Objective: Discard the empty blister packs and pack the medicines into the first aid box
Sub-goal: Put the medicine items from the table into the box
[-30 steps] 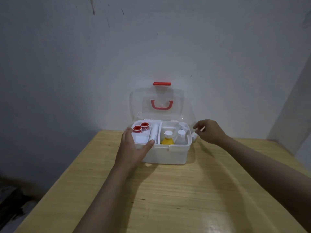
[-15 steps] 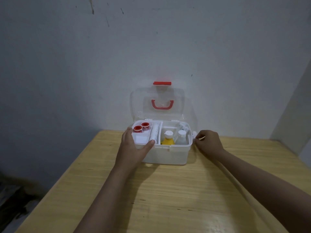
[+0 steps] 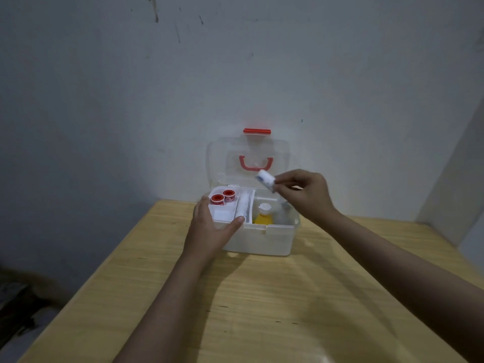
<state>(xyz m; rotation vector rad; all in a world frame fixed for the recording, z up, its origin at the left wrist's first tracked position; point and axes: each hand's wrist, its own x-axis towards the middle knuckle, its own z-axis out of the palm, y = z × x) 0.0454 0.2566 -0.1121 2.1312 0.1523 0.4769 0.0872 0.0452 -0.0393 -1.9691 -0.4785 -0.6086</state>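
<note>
A white first aid box (image 3: 264, 239) stands open on the wooden table, its clear lid (image 3: 222, 158) with a red handle leaning back against the wall. My left hand (image 3: 209, 229) grips the box's front left corner, thumb on the rim. Its inner tray holds two red tape rolls (image 3: 222, 197) and a white bandage roll (image 3: 243, 208). A yellow bottle with a white cap (image 3: 263, 216) stands in the right half. My right hand (image 3: 303, 195) holds a small white roll (image 3: 265, 180) in its fingertips above the box's right side.
The wooden table (image 3: 262, 310) stretches toward me from the box. A grey wall (image 3: 235, 74) rises right behind the box. The table's left edge drops to a dark floor (image 3: 21, 310).
My right hand picked up the small white roll from beside the box's right end and lifted it up over the box. My left hand stayed on the box.
</note>
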